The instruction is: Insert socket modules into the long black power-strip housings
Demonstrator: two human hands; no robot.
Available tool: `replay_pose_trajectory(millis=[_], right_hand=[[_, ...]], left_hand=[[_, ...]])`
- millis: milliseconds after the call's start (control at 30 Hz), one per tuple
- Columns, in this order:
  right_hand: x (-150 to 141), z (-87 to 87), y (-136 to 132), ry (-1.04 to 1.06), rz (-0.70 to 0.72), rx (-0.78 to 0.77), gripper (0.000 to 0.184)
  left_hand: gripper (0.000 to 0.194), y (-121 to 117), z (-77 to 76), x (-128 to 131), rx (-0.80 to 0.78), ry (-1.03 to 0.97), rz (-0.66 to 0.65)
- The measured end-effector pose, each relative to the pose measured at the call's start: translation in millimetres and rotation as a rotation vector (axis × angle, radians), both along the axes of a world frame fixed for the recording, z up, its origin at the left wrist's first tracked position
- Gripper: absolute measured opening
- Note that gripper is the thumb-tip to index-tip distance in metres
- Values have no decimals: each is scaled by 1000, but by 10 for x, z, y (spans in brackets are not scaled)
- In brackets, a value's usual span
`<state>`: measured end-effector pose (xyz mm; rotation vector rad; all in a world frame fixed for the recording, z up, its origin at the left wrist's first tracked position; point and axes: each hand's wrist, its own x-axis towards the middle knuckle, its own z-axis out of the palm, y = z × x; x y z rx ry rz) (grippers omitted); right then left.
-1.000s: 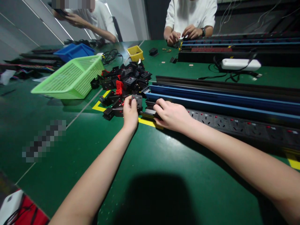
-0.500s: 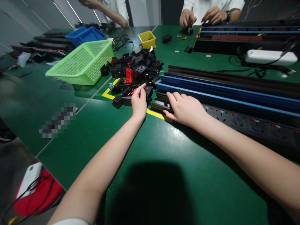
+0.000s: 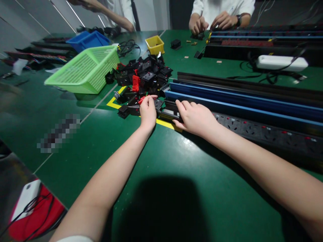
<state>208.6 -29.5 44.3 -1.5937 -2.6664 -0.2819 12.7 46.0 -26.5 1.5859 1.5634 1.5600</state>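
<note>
**Black socket module (image 3: 159, 104) held at the rail's left end**

From here, the left hand (image 3: 148, 112) looks closed round the module, its far fingertips hidden; whether module and black rail (image 3: 169, 116) touch, I can't tell. The right hand (image 3: 196, 117) straddles that rail, thumb on the near edge, fingers over the far, apparently bracing it. Seated sockets (image 3: 248, 127) run off rightward. A blue rail (image 3: 242, 109) crowds the far side, a loose pile of modules (image 3: 148, 77) the left; the roomiest side is the near green tabletop (image 3: 161, 154).
</note>
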Motion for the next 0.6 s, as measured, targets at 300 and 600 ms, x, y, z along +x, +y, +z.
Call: replay_pose_trajectory(millis=[300,600], right_hand=[[11,-1,4,12,19,-16,73],[25,11,12,29,24,-28,72]], left_hand=[[35,55,-49,-39,-5,-25,-59],[37,15,-14,-20,34,34,-54]])
